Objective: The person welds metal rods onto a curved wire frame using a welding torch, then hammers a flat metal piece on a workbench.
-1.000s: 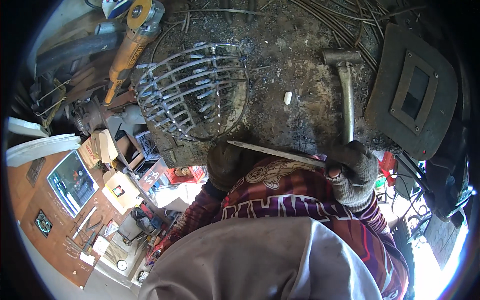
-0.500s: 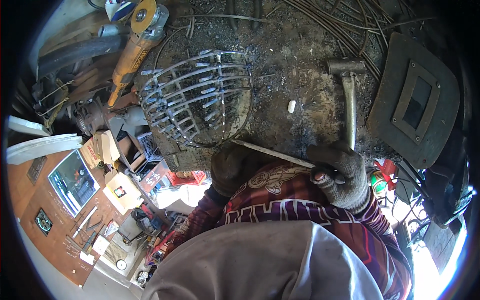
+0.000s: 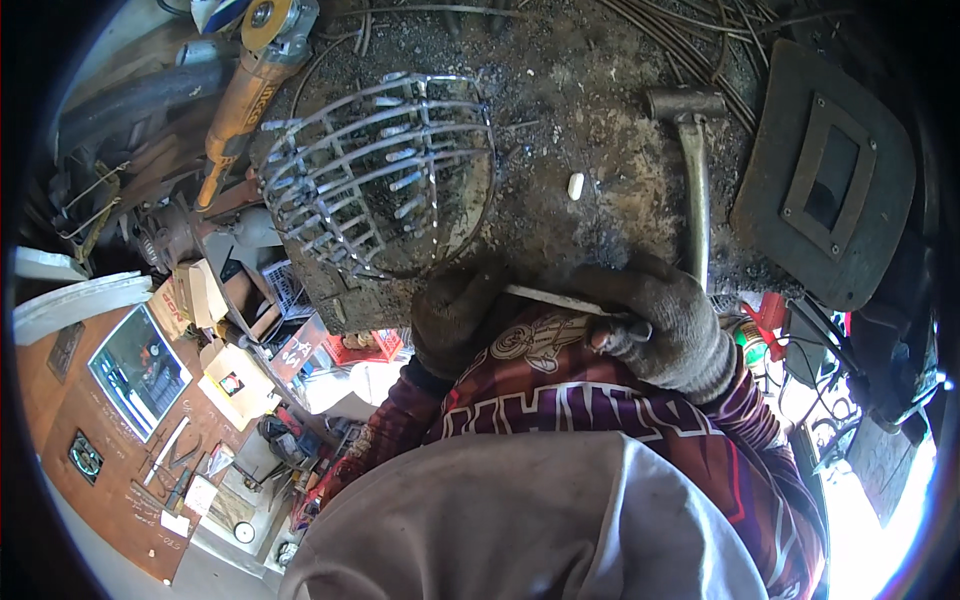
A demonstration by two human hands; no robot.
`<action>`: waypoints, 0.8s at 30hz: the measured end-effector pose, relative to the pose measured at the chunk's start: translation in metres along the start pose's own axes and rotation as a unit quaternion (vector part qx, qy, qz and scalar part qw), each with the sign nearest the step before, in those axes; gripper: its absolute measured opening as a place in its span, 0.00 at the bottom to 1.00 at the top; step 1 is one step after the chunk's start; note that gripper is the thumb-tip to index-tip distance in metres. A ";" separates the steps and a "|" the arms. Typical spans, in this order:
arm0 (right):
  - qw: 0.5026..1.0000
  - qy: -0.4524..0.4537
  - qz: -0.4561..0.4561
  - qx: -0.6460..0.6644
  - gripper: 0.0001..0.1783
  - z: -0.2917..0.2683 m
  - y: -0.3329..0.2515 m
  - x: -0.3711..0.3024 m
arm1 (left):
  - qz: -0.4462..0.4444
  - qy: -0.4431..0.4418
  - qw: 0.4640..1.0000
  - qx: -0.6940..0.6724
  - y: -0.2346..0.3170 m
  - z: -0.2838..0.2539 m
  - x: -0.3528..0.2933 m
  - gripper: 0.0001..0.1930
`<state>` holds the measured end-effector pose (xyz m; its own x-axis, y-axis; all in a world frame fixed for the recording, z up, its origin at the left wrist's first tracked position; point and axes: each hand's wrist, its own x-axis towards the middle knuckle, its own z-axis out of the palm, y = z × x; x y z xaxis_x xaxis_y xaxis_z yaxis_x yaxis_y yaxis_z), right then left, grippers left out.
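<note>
A thin, pale, flat-looking rod [image 3: 555, 299] spans the gap between my two gloved hands at the near edge of the workbench. My left hand [image 3: 452, 312], in a dark knit glove, is closed about its left end. Round the other end curl the fingers of my right hand [image 3: 672, 322], whose glove has a fingertip poking through. Just beyond my left hand lies a rounded cage of welded metal bars [image 3: 378, 165], with short rod ends sticking out. A hammer [image 3: 697, 190] lies with its handle reaching toward my right hand.
An orange angle grinder [image 3: 245, 100] rests at the far left. A welding mask [image 3: 828, 180] lies on the right. Bent metal rods [image 3: 690, 50] cross the back of the dirty workbench [image 3: 560, 120]. A small white piece [image 3: 576, 186] sits mid-bench.
My left hand has come up to the rod's left end, which stuck out bare before. My right hand has turned and shifted slightly up and left. The whole view has tilted slightly.
</note>
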<state>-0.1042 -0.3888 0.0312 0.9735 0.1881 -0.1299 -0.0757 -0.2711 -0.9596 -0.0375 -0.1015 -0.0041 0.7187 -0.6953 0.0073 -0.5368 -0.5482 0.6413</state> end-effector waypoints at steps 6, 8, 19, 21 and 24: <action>0.998 0.015 0.057 -0.007 0.31 0.016 -0.004 -0.017 | 0.018 0.024 1.000 0.002 0.012 -0.003 0.009 0.22; 0.995 0.041 0.086 -0.007 0.30 0.022 -0.009 -0.018 | 0.027 0.037 0.999 0.022 0.009 0.002 0.004 0.21; 0.965 0.178 0.193 -0.007 0.32 0.048 0.001 -0.027 | 0.006 0.031 0.998 0.054 0.015 0.002 0.000 0.23; 0.959 0.194 0.203 -0.045 0.35 0.049 -0.004 -0.027 | 0.003 0.020 0.997 0.075 0.014 0.002 -0.001 0.21; 0.904 0.337 0.105 -0.240 0.34 0.055 -0.008 -0.023 | 0.002 0.050 0.995 0.082 0.015 0.006 -0.003 0.19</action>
<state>-0.1382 -0.3386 0.0280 0.8715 -0.4889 0.0391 -0.3298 -0.6431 -0.6911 -0.0506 -0.1102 0.0008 0.7519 -0.6527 0.0922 -0.5997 -0.6193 0.5067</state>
